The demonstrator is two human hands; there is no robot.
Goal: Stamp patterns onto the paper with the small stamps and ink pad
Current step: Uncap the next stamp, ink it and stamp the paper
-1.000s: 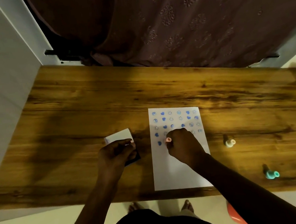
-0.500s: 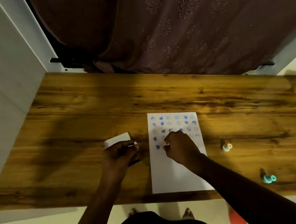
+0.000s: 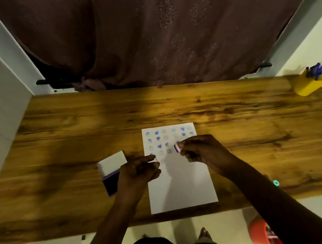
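A white paper point(image 3: 180, 183) lies on the wooden table point(image 3: 64, 140), near its front edge. Rows of blue stamped marks fill the paper's upper part. My right hand point(image 3: 202, 153) pinches a small stamp point(image 3: 177, 147) and holds it tilted just above the marks, with its inked face turned left. My left hand point(image 3: 138, 173) holds nothing; its fingers are loosely curled and one fingertip touches the paper's left edge. Just left of that hand lies the open ink pad point(image 3: 111, 182), its white lid point(image 3: 113, 162) standing up behind it.
A yellow pen holder point(image 3: 310, 84) with blue pens stands at the table's far right corner. A teal stamp point(image 3: 276, 182) shows beside my right forearm. A dark curtain point(image 3: 162, 27) hangs behind the table. A red bucket point(image 3: 263, 236) sits on the floor, right.
My right hand has lifted the stamp off the paper and moved it up and to the right. My left hand has let go of the ink pad and moved right to the paper's edge.
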